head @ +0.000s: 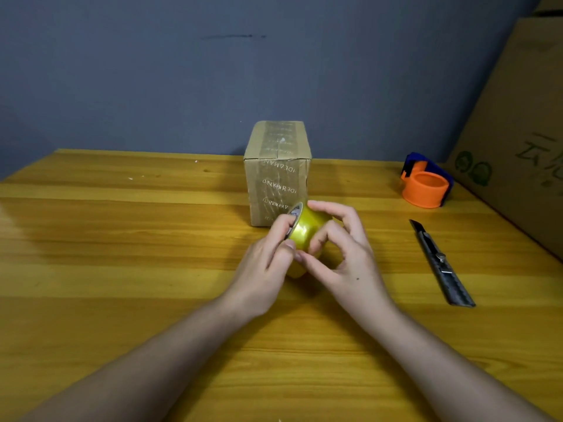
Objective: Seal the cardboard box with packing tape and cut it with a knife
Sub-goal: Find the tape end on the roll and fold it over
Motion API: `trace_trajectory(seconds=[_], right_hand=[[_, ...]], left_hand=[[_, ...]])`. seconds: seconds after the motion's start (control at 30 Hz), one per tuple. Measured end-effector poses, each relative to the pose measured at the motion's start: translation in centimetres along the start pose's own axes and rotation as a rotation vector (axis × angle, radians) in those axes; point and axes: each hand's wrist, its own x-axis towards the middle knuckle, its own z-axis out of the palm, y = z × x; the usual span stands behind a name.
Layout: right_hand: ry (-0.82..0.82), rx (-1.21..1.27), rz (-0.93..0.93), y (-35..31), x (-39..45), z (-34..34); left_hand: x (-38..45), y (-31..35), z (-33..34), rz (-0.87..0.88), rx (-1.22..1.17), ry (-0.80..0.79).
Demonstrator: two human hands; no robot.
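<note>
A small cardboard box (pixel 277 172) stands upright in the middle of the wooden table (pixel 122 254), its top and front covered with printed tape. Just in front of it I hold a roll of clear yellowish packing tape (pixel 306 231) in both hands. My left hand (pixel 265 263) grips the roll's left rim, with fingers in its core. My right hand (pixel 344 254) wraps the right side, its thumb and forefinger pinching at the tape surface. A utility knife (pixel 440 263) lies on the table to the right, blade end pointing away from me.
An orange and blue tape dispenser (pixel 426 184) sits at the back right of the table. A large cardboard carton (pixel 524 132) leans along the right edge. A grey wall (pixel 213 71) rises behind the table.
</note>
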Motion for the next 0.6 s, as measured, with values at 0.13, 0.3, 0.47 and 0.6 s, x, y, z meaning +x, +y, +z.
trace_trajectory(seconds=[0.13, 0.3, 0.47, 0.6], right_hand=[[0.033, -0.031, -0.034, -0.1, 0.2, -0.2], [0.094, -0.149, -0.124, 0.0, 0.7, -1.1], [0.067, -0.137, -0.124, 0.0, 0.7, -1.1], [0.059, -0.162, -0.110, 0.2, 0.7, -1.3]], left_hand=[[0.0, -0.5, -0.1, 0.002, 0.047, 0.018], [-0.2, -0.2, -0.3, 0.055, 0.168, 0.026], [-0.4, -0.1, -0.5, 0.103, 0.233, 0.023], [-0.5, 0.3, -0.7, 0.158, 0.342, 0.040]])
